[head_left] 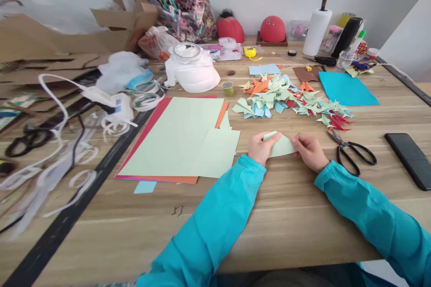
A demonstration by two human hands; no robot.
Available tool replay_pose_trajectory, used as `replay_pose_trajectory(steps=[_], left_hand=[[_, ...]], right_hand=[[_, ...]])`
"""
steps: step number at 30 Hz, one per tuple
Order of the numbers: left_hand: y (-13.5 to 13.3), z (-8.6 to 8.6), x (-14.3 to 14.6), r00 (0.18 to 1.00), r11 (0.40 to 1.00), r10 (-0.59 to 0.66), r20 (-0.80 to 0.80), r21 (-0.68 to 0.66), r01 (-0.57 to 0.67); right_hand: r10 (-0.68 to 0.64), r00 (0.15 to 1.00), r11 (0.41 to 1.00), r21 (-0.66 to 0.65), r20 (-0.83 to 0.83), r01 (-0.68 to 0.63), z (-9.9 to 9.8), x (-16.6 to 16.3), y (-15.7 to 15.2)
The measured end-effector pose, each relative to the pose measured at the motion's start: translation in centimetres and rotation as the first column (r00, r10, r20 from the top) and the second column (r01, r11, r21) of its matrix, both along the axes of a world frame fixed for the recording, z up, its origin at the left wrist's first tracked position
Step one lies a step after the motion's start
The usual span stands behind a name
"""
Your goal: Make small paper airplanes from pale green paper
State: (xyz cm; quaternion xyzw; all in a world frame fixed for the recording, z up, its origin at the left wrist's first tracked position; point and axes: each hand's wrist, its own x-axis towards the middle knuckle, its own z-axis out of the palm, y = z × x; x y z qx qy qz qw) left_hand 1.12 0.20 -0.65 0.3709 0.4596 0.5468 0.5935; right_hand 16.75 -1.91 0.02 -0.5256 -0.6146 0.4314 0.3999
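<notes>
A small pale green sheet of paper [283,146], partly folded by its look, is held a little above the table between both hands. My left hand [261,147] grips its left side, thumb on top. On its right corner my right hand [309,150] pinches with thumb and fingertips. Scissors with black handles [348,150] lie just right of my right hand. Behind the hands spreads a pile of folded paper shapes [276,92] in green, orange, blue and red. To the left lie large pale green sheets [175,136] over red and orange ones.
A black phone [409,159] lies at the right. Turquoise paper [348,89] rests behind the scissors. A spool [228,89], a yellow tape measure [250,52] and a white bottle [316,33] stand farther back. Cables, a power strip [121,107] and cardboard boxes [124,18] crowd the left.
</notes>
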Motion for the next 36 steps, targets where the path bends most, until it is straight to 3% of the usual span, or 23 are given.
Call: replay_pose_trajectory(steps=[5,7,12,16,22,27,31,36], left_hand=[[0.25,0.42,-0.4,0.985,0.992,0.094,0.145,-0.096,-0.08],[0.22,0.43,-0.5,0.988,0.993,0.081,0.133,-0.094,-0.069],[-0.42,0.07,-0.07,0.989,0.995,-0.066,-0.134,0.059,0.075],[-0.73,0.11,0.16,0.961,0.982,-0.105,-0.255,0.125,0.141],[-0.56,0.5,0.0,0.944,0.956,-0.182,-0.274,0.177,0.236],[-0.59,0.56,-0.03,0.944,0.927,-0.255,-0.21,0.224,0.301],[-0.63,0.48,0.0,0.945,0.93,-0.256,-0.201,0.217,0.298],[-0.63,0.43,0.12,0.94,0.938,-0.172,-0.296,0.242,0.248]], right_hand=[[-0.139,0.981,0.99,0.011,-0.134,0.142,-0.02,0.15,0.15],[-0.146,0.974,0.989,-0.012,-0.173,0.146,0.11,0.08,0.16],[0.06,0.997,0.998,0.004,-0.055,-0.059,0.34,-0.22,0.06],[0.155,0.988,0.987,0.032,0.024,-0.156,0.26,-0.13,0.09],[0.209,0.978,0.978,-0.001,0.02,-0.209,0.35,0.08,0.04],[0.262,0.959,0.964,0.017,0.109,-0.265,0.35,0.02,-0.14],[0.274,0.952,0.959,0.04,0.135,-0.282,0.37,-0.08,-0.22],[0.229,0.958,0.971,0.031,0.175,-0.238,0.32,-0.17,-0.26]])
